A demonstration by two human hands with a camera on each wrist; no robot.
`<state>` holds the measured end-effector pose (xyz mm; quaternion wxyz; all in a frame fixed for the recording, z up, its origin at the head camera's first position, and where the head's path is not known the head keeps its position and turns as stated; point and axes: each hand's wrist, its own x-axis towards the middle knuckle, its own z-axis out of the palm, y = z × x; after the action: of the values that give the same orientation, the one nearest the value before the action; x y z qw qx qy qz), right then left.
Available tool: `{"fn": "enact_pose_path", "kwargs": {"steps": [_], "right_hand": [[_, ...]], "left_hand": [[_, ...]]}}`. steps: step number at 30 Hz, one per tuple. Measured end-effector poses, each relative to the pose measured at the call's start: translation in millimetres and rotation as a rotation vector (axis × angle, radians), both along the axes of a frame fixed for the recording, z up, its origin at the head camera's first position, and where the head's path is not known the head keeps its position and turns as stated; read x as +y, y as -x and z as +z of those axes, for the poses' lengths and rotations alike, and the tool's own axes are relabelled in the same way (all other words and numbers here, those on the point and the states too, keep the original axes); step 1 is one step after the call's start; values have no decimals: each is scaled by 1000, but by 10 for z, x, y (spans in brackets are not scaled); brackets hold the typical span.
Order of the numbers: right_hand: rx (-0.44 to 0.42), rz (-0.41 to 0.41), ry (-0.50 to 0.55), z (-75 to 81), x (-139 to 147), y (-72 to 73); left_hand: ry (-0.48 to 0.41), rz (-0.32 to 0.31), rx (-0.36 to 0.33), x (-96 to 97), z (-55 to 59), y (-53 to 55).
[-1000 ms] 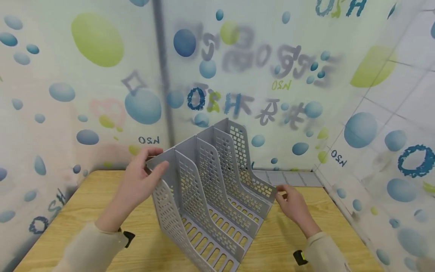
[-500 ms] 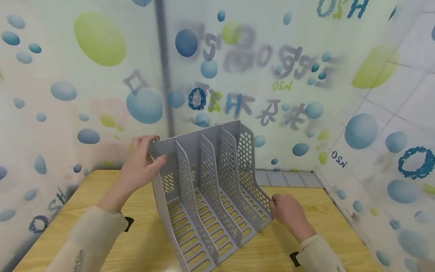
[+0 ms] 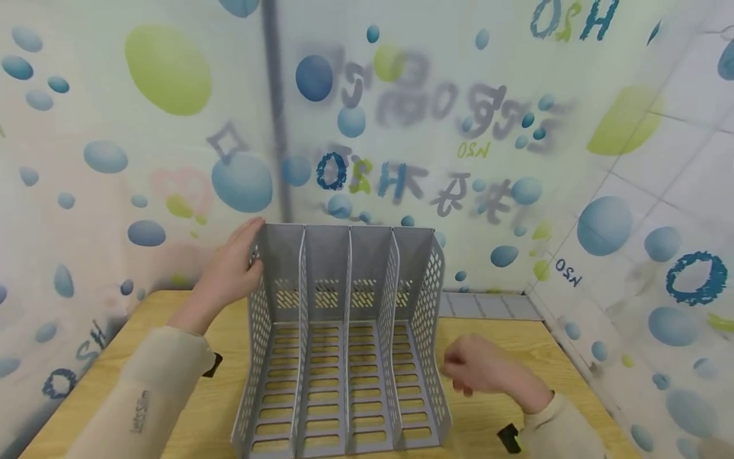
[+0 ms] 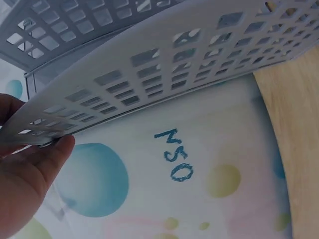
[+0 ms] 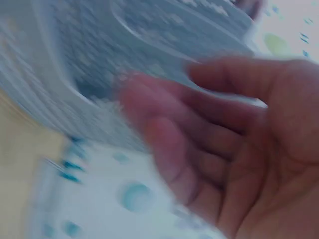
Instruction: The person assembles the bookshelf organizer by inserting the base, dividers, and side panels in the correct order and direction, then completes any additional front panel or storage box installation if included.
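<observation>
A grey file rack (image 3: 327, 252) with upright dividers and slotted compartments stands on the table, its open front towards me. My left hand (image 3: 226, 274) holds the top of its left side, with the thumb on the inner side in the head view. The left wrist view has the fingers (image 4: 57, 154) against the perforated side panel (image 4: 117, 62). Just off the rack's right side is my right hand (image 3: 484, 366), fingers loosely curled with nothing in them. In the blurred right wrist view, the right hand (image 5: 234, 144) has its palm visible, with the rack (image 5: 89, 55) behind it.
The wooden table (image 3: 516, 338) extends to both sides of the rack. A flat grey panel with dividing lines (image 3: 490, 306) lies at the table's back right. Patterned curtains (image 3: 367, 146) hang close behind and at the sides.
The file rack has turned from a tilted, angled pose to face me squarely on the table. My right hand has let go of its right front corner and moved slightly away; the left still holds it.
</observation>
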<state>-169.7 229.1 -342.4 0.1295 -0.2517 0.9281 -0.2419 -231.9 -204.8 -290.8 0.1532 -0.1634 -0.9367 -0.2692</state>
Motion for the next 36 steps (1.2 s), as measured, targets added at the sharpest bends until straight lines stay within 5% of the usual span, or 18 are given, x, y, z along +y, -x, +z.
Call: {"fn": "enact_pose_path", "kwargs": {"steps": [5,8,13,17,27,36], "right_hand": [[478,-147,100,601,-31,309],[593,-168,62,836,-94,571],[467,-149,-94,989,-225,983],[382,-131,-140,955,-333,1197],[370,-132,-147,872,-451,1371],[340,-132,-192,930,-517,1465]], "left_hand": [[136,16,-57,40,220,57],[284,15,-58,93,366,123],[508,14,-42,233,532,280],[585,22,-13,330,510,390],[570,69,-29,367,396,608],[590,97,-103,326,387,648]]}}
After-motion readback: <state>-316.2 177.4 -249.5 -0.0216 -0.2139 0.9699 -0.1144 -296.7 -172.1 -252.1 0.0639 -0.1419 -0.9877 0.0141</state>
